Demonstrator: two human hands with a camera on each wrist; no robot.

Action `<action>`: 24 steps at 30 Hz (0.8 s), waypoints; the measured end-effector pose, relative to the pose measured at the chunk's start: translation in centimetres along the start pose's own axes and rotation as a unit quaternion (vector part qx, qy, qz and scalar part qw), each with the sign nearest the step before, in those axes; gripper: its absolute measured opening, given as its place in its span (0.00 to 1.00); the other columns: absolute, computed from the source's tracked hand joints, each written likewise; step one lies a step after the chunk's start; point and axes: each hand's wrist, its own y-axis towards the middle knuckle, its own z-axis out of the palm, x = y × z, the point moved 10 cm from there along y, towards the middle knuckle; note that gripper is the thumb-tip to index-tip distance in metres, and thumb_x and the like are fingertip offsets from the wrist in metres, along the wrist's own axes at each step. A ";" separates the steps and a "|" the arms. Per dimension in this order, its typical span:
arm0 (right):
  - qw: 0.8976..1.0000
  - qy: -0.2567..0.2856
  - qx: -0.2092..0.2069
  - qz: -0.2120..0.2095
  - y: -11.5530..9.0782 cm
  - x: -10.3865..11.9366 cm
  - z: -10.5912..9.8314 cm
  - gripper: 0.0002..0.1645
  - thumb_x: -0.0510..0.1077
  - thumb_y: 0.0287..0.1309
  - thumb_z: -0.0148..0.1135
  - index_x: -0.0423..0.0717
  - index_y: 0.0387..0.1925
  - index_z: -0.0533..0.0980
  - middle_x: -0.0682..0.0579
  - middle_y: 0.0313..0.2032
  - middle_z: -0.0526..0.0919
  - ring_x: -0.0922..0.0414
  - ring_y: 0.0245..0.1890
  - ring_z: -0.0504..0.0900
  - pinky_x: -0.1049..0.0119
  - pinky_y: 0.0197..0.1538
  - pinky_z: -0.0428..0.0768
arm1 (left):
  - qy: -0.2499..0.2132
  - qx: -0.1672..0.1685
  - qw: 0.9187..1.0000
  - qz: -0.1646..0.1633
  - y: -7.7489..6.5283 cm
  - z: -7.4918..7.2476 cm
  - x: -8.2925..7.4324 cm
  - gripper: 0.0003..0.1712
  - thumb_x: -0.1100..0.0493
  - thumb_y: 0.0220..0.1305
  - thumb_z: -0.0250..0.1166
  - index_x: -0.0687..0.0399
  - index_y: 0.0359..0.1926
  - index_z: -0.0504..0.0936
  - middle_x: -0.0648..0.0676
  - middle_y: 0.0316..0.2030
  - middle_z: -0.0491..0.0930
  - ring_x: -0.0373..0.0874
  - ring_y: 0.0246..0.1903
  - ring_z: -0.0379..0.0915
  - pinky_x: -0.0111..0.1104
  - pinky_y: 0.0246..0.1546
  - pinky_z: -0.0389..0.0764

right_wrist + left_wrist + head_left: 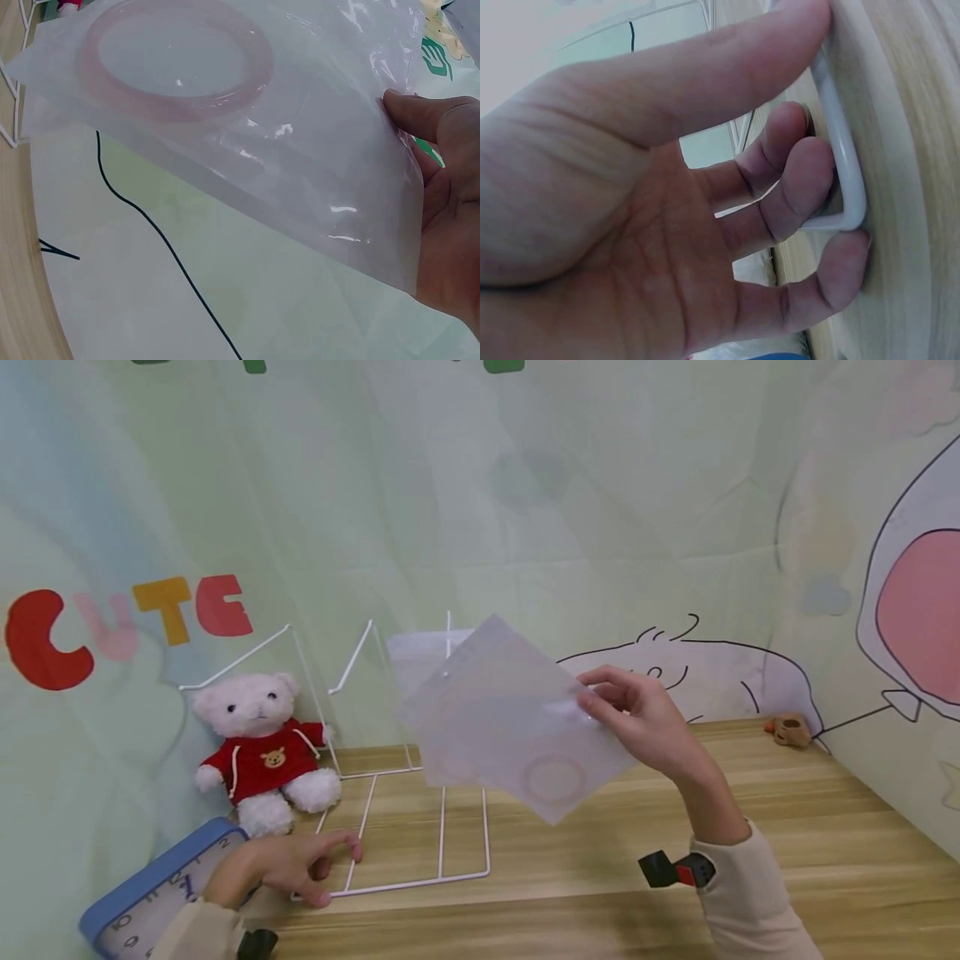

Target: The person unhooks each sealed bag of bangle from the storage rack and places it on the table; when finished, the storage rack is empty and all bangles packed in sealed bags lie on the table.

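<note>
My right hand pinches the edge of a frosted, see-through plastic pouch, thumb on the near face. The pouch is tilted corner-down above the table, and a pale pink ring shows on or through it. Behind it, a second frosted pouch appears by the uprights of a white wire rack, partly hidden. Down at the rack's front left corner, my left hand has its fingers spread and slightly bent. In the left wrist view, the fingertips rest at the white wire corner and the wood.
A white teddy bear in a red hoodie sits left of the rack. A blue-framed clock leans beside my left wrist. Far right on the wooden table lies a small brown object. Printed cloth walls stand behind and at the sides.
</note>
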 end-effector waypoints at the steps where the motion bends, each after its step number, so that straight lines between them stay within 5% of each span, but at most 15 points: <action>1: 1.000 -0.001 0.001 0.000 0.0 0.0 0.0 0.09 0.40 0.67 0.62 0.46 0.48 0.80 0.44 0.39 0.87 0.51 0.32 0.86 0.56 0.33 0.83 | -0.003 0.000 1.000 -0.001 0.0 0.0 0.1 0.27 0.63 0.59 0.70 0.49 0.53 0.66 0.47 0.26 0.66 0.36 0.25 0.63 0.27 0.27 0.62; 7: 1.000 -0.011 -0.008 -0.007 -0.2 0.6 -0.5 0.10 0.40 0.68 0.61 0.44 0.49 0.80 0.43 0.39 0.87 0.53 0.32 0.86 0.58 0.32 0.83 | -0.020 -0.006 1.000 -0.022 -0.1 0.0 0.4 0.27 0.65 0.58 0.71 0.49 0.53 0.67 0.49 0.26 0.66 0.38 0.23 0.64 0.27 0.25 0.63; 12: 1.000 -0.005 -0.026 -0.017 -0.4 0.9 -1.3 0.11 0.40 0.67 0.61 0.43 0.49 0.79 0.42 0.40 0.86 0.52 0.32 0.86 0.58 0.32 0.83 | -0.006 -0.002 1.000 -0.006 0.0 0.0 0.3 0.27 0.63 0.58 0.71 0.49 0.53 0.66 0.48 0.26 0.66 0.36 0.23 0.64 0.26 0.25 0.63; 17: 0.997 0.010 -0.065 -0.049 -0.6 1.0 -2.8 0.11 0.37 0.67 0.61 0.40 0.50 0.79 0.41 0.39 0.86 0.54 0.30 0.86 0.60 0.31 0.84 | 0.021 0.003 0.999 -0.026 0.2 -0.2 2.5 0.28 0.56 0.59 0.72 0.41 0.54 0.66 0.47 0.28 0.70 0.38 0.25 0.68 0.29 0.27 0.67; 21: 0.993 0.013 -0.101 -0.062 -0.9 1.0 -4.2 0.12 0.35 0.66 0.60 0.38 0.50 0.78 0.48 0.36 0.86 0.56 0.29 0.84 0.63 0.32 0.84 | 0.045 0.021 0.999 -0.019 0.5 -0.2 3.6 0.28 0.49 0.60 0.71 0.36 0.56 0.65 0.43 0.29 0.70 0.36 0.26 0.69 0.30 0.27 0.70; 24: 0.990 0.011 -0.127 -0.062 -1.3 1.0 -5.5 0.13 0.35 0.67 0.60 0.36 0.51 0.77 0.55 0.33 0.85 0.58 0.29 0.83 0.66 0.33 0.83 | 0.029 0.020 0.999 -0.005 0.6 -0.2 2.5 0.28 0.51 0.60 0.71 0.40 0.56 0.66 0.45 0.29 0.70 0.36 0.25 0.68 0.29 0.26 0.69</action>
